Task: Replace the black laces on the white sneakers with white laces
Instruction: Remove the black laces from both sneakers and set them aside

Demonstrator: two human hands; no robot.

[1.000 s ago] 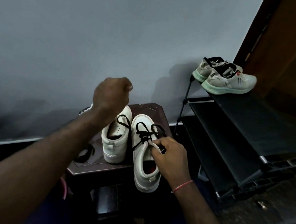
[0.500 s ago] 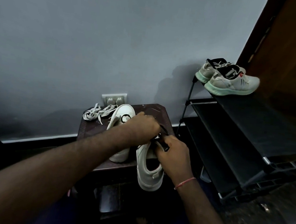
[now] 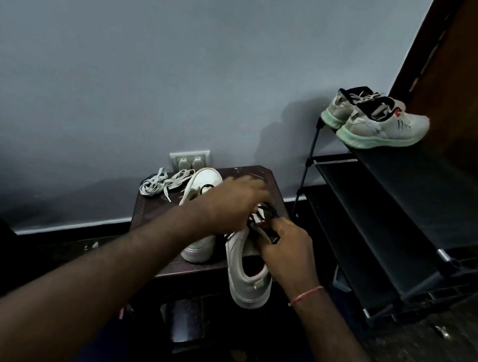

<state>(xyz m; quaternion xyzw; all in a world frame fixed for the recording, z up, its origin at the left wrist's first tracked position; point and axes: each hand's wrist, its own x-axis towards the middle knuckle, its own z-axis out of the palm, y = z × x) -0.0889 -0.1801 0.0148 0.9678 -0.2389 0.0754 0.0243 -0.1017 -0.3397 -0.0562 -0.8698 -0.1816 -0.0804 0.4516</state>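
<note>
Our left arm reaches far across from the low left. Our left hand (image 3: 237, 202) hangs over the front part of the near sneaker (image 3: 246, 283). This hand is blurry, so we cannot tell if its fingers are loose or holding something. Our right hand (image 3: 287, 246) comes in from the low right. Its fingers are curled and pinch the black lace (image 3: 264, 213) near the top of that sneaker.

The black lace sits right between our two hands, just past our right fingertips. The other sneaker (image 3: 205, 181) stands beside the first, partly under our left wrist. Both shoes are on the small brown table (image 3: 151, 218). The near sneaker's heel sticks out over the front edge of the table. The white laces (image 3: 162, 183) lie in a heap at the back left corner, close to the wall socket (image 3: 190, 159).

To the right stands a dark shoe rack (image 3: 390, 214), a little apart from the table, with a pair of pale shoes (image 3: 380, 126) on top. The table top to the left of the sneakers is bare.
</note>
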